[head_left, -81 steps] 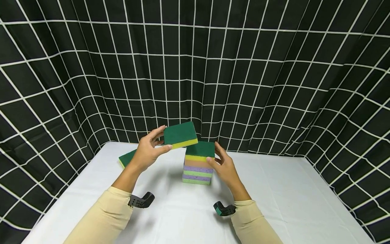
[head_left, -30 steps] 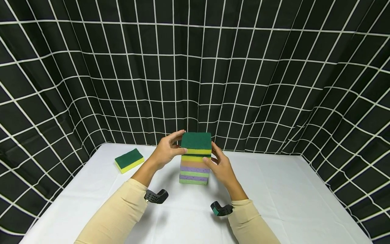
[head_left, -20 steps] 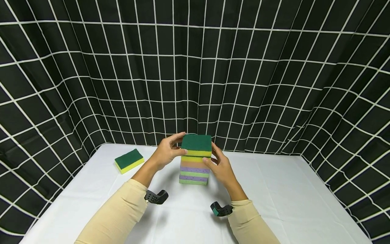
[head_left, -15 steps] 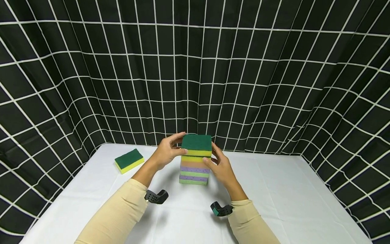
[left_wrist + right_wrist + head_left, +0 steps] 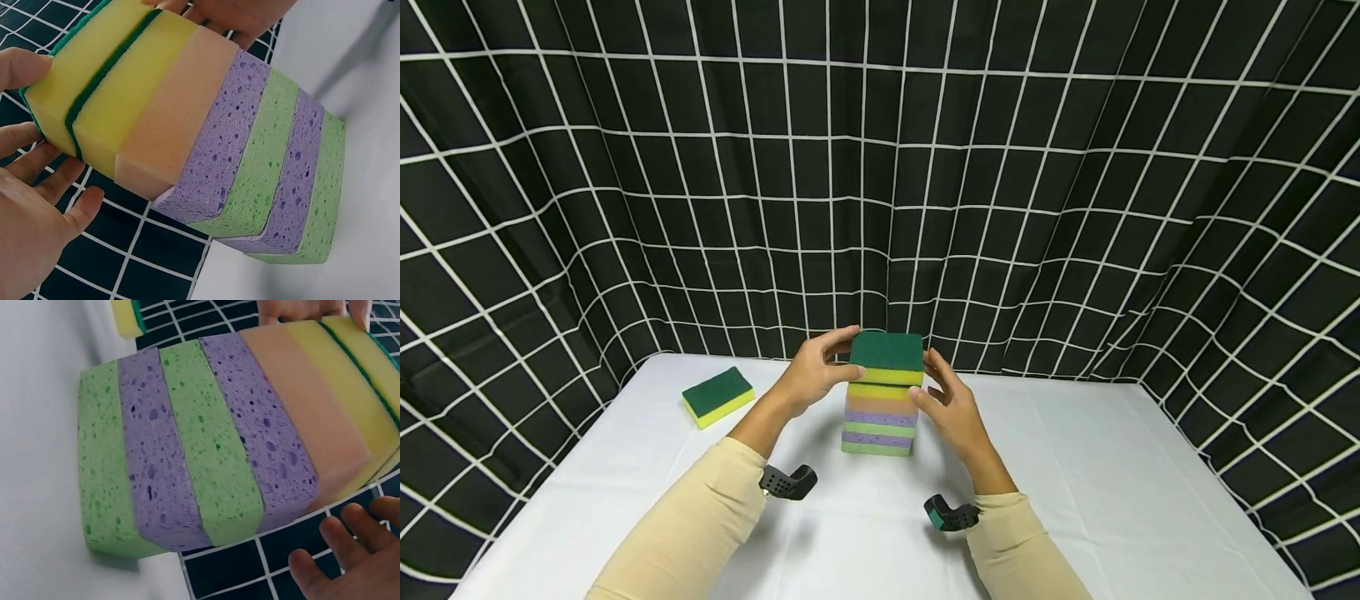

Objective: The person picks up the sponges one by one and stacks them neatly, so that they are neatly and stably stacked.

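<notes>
A stack of sponges (image 5: 880,417) stands upright on the white table, light green and purple layers at the bottom, then a peach one (image 5: 178,106). Two yellow sponges with dark green scouring pads lie above it, the top one (image 5: 887,352) with its pad facing up. My left hand (image 5: 812,371) holds that top scouring sponge at its left end, thumb on the yellow front face and fingers toward the back. Beside the stack's right side, my right hand (image 5: 953,408) has spread, relaxed fingers; in the right wrist view its fingers (image 5: 340,540) stand apart from the sponges.
Another yellow-and-green scouring sponge (image 5: 718,396) lies on the white tablecloth (image 5: 1075,483) to the left of the stack. A black curtain (image 5: 1000,208) with a white grid hangs behind and along both sides. Each wrist wears a black camera strap.
My left hand has brought a scouring sponge rightward and down onto the stack. My right hand, earlier at the stack's right side, has since eased slightly away to the right.
</notes>
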### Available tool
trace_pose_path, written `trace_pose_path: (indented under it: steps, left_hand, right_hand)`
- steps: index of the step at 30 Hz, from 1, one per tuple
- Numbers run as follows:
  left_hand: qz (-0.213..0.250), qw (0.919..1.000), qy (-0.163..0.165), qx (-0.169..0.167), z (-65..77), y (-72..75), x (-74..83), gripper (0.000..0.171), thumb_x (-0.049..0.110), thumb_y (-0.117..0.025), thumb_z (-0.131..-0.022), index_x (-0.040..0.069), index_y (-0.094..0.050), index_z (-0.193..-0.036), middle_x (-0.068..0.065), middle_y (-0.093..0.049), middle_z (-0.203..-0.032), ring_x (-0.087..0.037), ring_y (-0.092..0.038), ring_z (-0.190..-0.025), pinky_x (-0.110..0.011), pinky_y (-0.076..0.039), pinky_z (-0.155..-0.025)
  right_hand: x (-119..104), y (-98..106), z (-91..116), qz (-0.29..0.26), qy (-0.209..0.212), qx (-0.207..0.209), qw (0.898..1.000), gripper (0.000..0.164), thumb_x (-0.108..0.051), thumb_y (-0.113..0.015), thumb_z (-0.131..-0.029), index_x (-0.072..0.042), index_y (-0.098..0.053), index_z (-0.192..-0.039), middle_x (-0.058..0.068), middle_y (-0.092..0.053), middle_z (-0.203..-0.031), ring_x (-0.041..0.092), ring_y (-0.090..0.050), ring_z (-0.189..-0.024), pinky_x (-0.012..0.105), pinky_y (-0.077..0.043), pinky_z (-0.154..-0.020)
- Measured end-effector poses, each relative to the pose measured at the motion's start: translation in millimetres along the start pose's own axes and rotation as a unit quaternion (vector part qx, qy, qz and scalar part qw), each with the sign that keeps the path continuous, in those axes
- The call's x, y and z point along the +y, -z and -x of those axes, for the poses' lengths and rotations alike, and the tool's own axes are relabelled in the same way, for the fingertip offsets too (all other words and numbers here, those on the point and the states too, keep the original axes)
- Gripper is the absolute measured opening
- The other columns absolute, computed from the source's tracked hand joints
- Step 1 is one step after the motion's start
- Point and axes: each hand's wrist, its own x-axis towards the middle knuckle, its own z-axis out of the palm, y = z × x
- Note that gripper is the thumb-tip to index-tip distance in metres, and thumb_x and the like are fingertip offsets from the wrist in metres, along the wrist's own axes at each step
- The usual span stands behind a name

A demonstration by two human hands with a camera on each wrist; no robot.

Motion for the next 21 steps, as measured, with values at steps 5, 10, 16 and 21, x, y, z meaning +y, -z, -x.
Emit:
trace_pose_path:
  steps: [5, 10, 16, 21]
  left_hand:
    - [-0.005, 1.0, 0.001, 0.0, -2.2, 0.4, 0.5, 0.067, 0.002, -0.067, -0.084, 0.002, -0.041, -0.145, -0.019, -0.051, -0.133, -0.033, -0.046, -0.124, -0.042, -0.046, -0.096]
    - [-0.006, 1.0, 0.002, -0.001, -2.0, 0.8, 1.3, 0.067, 0.003, -0.067, -0.083, 0.003, -0.04, -0.145, -0.018, -0.051, -0.133, -0.033, -0.046, -0.124, -0.042, -0.045, -0.096]
    - [0.0, 1.0, 0.003, -0.005, -1.4, 1.0, 1.5, 0.068, 0.002, -0.066, -0.084, 0.002, -0.039, -0.146, -0.019, -0.05, -0.133, -0.033, -0.047, -0.123, -0.041, -0.046, -0.096]
    - [-0.001, 1.0, 0.008, -0.006, -0.5, 0.1, 2.7, 0.067, 0.003, -0.066, -0.084, 0.004, -0.04, -0.146, -0.017, -0.052, -0.132, -0.031, -0.048, -0.121, -0.041, -0.046, -0.095]
  right_hand:
    - [-7, 2, -4, -0.005, 0.014, -0.003, 1.0, 0.07, -0.003, -0.061, -0.093, 0.009, -0.021, -0.148, 0.024, -0.03, -0.15, 0.039, -0.031, -0.135, 0.06, -0.027, -0.105]
    - [-23, -1, -11, 0.018, 0.032, 0.001, 0.999, 0.068, -0.003, -0.061, -0.092, 0.009, -0.023, -0.148, 0.025, -0.031, -0.149, 0.039, -0.033, -0.134, 0.06, -0.028, -0.105]
    - [-35, -4, -19, 0.044, 0.047, 0.003, 0.998, 0.067, -0.003, -0.059, -0.093, 0.008, -0.024, -0.148, 0.024, -0.031, -0.149, 0.041, -0.032, -0.134, 0.057, -0.03, -0.105]
    - [-40, -5, -21, 0.041, 0.033, 0.007, 0.999, 0.066, -0.006, -0.061, -0.094, 0.006, -0.026, -0.149, 0.023, -0.033, -0.148, 0.04, -0.033, -0.133, 0.055, -0.032, -0.105]
